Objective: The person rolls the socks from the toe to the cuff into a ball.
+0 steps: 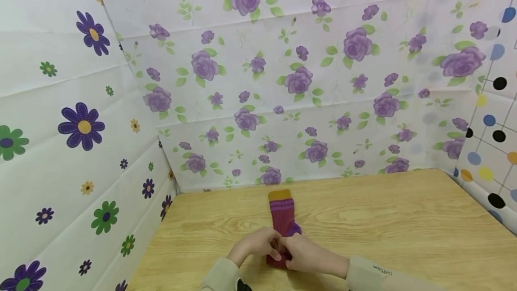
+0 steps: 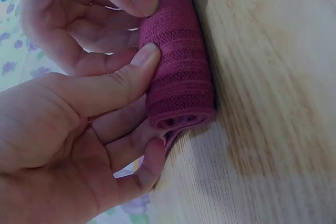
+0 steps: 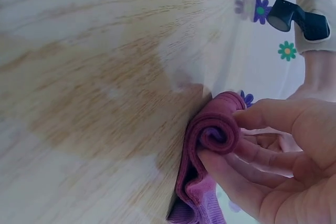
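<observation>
A maroon knit sock [image 1: 282, 217] lies lengthwise on the wooden table, its mustard cuff at the far end, with purple bands below the cuff and a purple heel patch at the right. Its near end is coiled into a roll [image 2: 178, 56], and the spiral with some purple inside shows in the right wrist view. My left hand [image 1: 258, 242] grips the roll's left part, thumb on the outside and fingers behind. At the other end my right hand [image 1: 308, 255] pinches the roll between thumb and fingers. Both hands partly cover the sock in the head view.
The wooden table [image 1: 363, 219] reaches back to a sheet with purple roses [image 1: 299, 80]. A sheet with daisies [image 1: 82, 127] hangs along the left, and one with coloured dots [image 1: 498, 136] along the right. A black device [image 3: 299, 19] sits on the left wrist.
</observation>
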`<state>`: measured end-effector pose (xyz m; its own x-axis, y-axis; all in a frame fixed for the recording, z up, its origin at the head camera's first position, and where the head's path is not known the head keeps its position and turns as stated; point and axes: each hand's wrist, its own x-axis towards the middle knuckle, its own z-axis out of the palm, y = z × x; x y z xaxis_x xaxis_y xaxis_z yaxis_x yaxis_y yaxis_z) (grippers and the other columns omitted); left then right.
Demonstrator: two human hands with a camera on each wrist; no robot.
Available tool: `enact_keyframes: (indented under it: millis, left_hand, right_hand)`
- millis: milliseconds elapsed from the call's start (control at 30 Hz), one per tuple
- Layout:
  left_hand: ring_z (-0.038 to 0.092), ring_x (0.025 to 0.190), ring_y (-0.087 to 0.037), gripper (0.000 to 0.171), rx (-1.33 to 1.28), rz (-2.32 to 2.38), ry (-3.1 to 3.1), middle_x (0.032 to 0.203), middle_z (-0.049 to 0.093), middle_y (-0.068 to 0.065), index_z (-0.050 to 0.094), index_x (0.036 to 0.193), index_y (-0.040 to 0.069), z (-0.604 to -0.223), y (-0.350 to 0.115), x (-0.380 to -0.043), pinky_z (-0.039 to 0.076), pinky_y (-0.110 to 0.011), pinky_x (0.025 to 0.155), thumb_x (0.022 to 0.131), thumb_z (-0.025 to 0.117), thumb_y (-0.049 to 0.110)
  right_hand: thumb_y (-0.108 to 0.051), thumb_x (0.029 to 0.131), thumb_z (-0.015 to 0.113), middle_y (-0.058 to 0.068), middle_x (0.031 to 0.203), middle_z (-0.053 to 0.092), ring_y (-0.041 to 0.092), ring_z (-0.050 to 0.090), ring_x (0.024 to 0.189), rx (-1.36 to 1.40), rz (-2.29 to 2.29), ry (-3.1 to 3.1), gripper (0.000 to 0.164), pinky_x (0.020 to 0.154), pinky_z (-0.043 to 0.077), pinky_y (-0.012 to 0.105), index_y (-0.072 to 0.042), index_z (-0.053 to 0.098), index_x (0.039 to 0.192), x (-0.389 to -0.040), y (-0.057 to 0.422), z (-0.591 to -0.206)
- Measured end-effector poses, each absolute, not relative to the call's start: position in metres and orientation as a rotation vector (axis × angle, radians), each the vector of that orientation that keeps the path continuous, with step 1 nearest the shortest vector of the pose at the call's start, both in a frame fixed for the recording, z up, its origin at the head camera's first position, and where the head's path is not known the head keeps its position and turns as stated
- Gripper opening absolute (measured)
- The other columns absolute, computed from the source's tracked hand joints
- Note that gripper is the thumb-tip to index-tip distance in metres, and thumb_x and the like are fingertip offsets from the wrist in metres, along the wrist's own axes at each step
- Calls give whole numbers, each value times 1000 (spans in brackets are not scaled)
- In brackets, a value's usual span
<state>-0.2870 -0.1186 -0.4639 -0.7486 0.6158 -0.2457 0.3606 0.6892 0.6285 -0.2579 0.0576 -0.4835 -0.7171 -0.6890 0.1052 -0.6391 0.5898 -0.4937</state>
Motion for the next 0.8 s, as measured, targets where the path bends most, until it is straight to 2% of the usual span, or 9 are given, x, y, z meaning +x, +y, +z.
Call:
enact_keyframes:
  millis: [200, 433, 633, 733, 800]
  left_hand:
    - [59, 71, -3, 16, 692, 878, 2395, 87, 74, -3, 76, 95, 6, -468, -119, -294, 48, -18, 68, 79, 77, 5]
    - [56, 68, -3, 13, 632, 908, 2385, 86, 75, -12, 76, 89, 1, -470, -118, -298, 45, -17, 66, 76, 78, 0]
    - [55, 66, -5, 7, 631, 912, 2401, 82, 74, -16, 75, 82, -2, -468, -116, -296, 45, -17, 63, 75, 77, -2]
    - [57, 67, -5, 4, 629, 922, 2393, 81, 74, -18, 75, 79, -4, -466, -117, -296, 45, -17, 64, 76, 76, -5]
    - [58, 68, -5, 3, 621, 923, 2387, 81, 73, -19, 75, 79, -5, -465, -117, -296, 46, -17, 65, 76, 75, -6]
  right_hand:
    - [4, 71, 72, -6, 68, 51, 0, 34, 62, -1228, -711, 2789, 23, 53, 31, 15, -13, 59, 80, -255, 57, -482]
    - [-5, 68, 78, -8, 71, 51, 0, 38, 65, -1284, -525, 2900, 29, 56, 32, 17, -13, 57, 85, -248, 56, -481]
    - [-6, 68, 80, -4, 73, 59, 4, 55, 68, -1349, -395, 2951, 34, 56, 41, 17, -9, 64, 97, -246, 53, -481]
    - [-8, 69, 81, -2, 74, 61, 8, 59, 69, -1334, -309, 2966, 29, 56, 44, 20, -9, 68, 94, -246, 51, -481]
    - [-8, 69, 81, -2, 72, 61, 8, 57, 67, -1326, -300, 2962, 22, 56, 44, 20, -10, 67, 86, -247, 50, -481]
